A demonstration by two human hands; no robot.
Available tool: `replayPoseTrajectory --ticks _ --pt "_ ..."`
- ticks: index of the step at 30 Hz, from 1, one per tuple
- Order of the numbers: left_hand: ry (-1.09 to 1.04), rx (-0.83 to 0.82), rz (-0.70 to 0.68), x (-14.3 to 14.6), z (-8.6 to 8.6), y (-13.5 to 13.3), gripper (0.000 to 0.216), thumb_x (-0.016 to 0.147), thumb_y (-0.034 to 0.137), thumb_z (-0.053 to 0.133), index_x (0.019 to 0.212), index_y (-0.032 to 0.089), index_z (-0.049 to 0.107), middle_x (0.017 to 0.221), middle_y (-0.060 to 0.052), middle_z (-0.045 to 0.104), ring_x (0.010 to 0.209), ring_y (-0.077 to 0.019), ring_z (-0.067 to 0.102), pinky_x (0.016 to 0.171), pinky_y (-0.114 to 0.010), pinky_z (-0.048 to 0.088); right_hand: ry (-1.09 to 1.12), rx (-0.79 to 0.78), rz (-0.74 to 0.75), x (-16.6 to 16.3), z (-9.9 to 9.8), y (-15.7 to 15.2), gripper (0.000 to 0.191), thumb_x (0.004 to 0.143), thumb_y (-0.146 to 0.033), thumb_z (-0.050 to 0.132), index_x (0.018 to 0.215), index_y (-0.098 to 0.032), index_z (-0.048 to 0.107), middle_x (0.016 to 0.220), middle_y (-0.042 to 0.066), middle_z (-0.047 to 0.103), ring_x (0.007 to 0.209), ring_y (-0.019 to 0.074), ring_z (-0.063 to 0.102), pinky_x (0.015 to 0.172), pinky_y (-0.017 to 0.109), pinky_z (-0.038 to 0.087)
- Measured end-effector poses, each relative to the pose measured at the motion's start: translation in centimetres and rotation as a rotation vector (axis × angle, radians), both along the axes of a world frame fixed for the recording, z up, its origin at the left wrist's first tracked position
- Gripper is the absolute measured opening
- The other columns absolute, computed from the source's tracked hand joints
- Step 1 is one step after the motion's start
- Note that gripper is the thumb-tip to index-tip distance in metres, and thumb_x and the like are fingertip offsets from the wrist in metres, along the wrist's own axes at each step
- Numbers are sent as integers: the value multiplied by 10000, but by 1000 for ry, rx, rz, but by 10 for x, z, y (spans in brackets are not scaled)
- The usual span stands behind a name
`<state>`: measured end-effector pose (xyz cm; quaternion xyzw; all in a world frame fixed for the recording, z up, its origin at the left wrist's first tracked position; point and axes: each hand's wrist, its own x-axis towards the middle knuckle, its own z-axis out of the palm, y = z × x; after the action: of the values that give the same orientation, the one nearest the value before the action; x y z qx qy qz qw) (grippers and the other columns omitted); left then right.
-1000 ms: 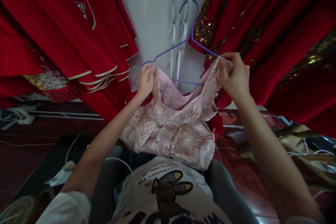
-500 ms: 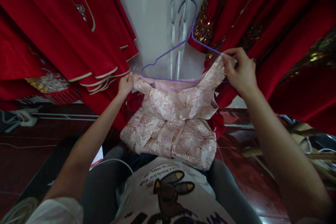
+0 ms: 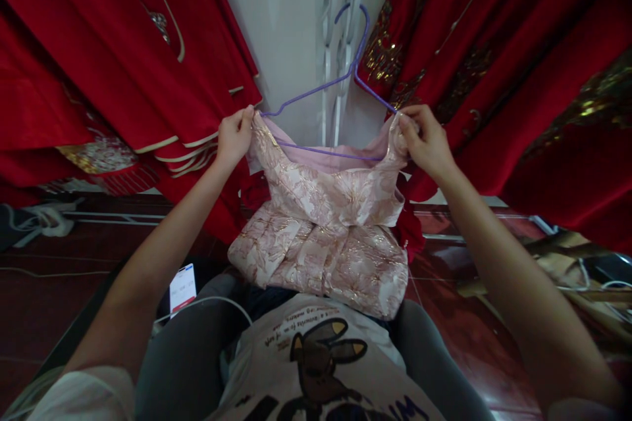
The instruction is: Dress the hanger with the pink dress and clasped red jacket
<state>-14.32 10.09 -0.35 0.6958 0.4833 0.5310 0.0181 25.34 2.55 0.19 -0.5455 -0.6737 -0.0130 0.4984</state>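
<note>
A pink and gold brocade dress (image 3: 326, 194) lies across my lap, its skirt folded under the bodice. My left hand (image 3: 236, 136) pinches its left shoulder strap, and my right hand (image 3: 425, 141) pinches the right one. A purple clothes hanger (image 3: 316, 90) sits inside the neckline, hook upward. Its left end goes into the left strap at my fingertips, while its right end meets the other strap under my right fingers. The bottom bar crosses in front of the pale pink lining.
Red garments with beads and gold sequins (image 3: 197, 33) hang on the left, and more red sequined cloth (image 3: 474, 79) on the right. A white cabinet (image 3: 281, 20) stands between them. A lit phone (image 3: 182, 289) with a cable lies beside my left leg.
My left hand has risen with the left strap, which now meets the hanger's left end. My right hand has moved inward and slightly down. The hanger has tilted, and more of the phone shows.
</note>
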Motion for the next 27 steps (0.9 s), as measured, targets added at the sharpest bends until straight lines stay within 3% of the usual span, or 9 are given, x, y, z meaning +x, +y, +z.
replayPoseTrajectory --ticks 5,9,12,15,17,19,21,24,27 --pt "133 44 -43 25 25 -18 465 988 481 412 638 188 497 564 10 421 664 -148 536 700 -267 422 43 4 54 5 -4 6 265 919 -423 523 1091 -243 614 800 -10 617 677 138 558 663 275 451" --pt "124 -47 -148 32 29 -16 450 965 546 422 784 182 615 614 -3 529 718 -154 595 695 -247 454 120 41 162 12 -6 13 227 908 -447 553 1005 -252 618 822 6 620 710 151 565 703 302 469" --pt "-47 -179 -148 18 12 -6 532 990 578 270 1024 191 633 740 -32 635 761 -159 639 697 -250 494 163 36 234 13 -7 18 244 897 -485 573 950 -250 613 837 14 617 739 161 568 744 326 479" --pt "-135 -363 -114 1 -21 -5 610 1000 536 122 1162 161 576 845 -97 682 720 -189 665 687 -324 541 184 25 247 12 -9 23 286 887 -527 580 946 -248 608 793 9 596 708 162 552 722 336 484" --pt "-29 -451 -146 -6 -46 -13 491 965 520 325 1101 150 617 884 -119 702 810 -234 686 775 -376 554 184 24 237 10 -11 24 297 887 -548 576 942 -258 609 773 11 587 706 168 555 708 339 488" --pt "255 -469 -188 -7 -68 -24 379 829 443 594 1085 169 650 1089 -131 699 1057 -298 651 947 -427 509 186 19 237 9 -11 25 303 887 -562 570 936 -266 611 769 12 587 708 173 564 703 341 492" --pt "545 -420 -133 -6 -82 -30 354 761 362 652 1055 166 678 1203 -156 661 1182 -358 587 1024 -479 451 187 16 234 9 -11 24 306 884 -568 571 934 -268 613 775 14 594 704 174 568 700 343 492" --pt "641 -416 -21 -3 -89 -23 237 802 300 574 917 143 711 1030 -175 709 1066 -366 649 948 -458 488 177 18 218 10 -7 20 302 881 -561 576 932 -265 610 783 17 605 708 175 572 700 343 489" --pt "357 -505 -72 -4 -81 -2 187 794 258 561 839 154 710 838 -110 735 922 -316 698 866 -394 528 183 14 241 10 -4 16 285 886 -532 581 933 -252 605 778 11 605 700 166 570 704 341 487"
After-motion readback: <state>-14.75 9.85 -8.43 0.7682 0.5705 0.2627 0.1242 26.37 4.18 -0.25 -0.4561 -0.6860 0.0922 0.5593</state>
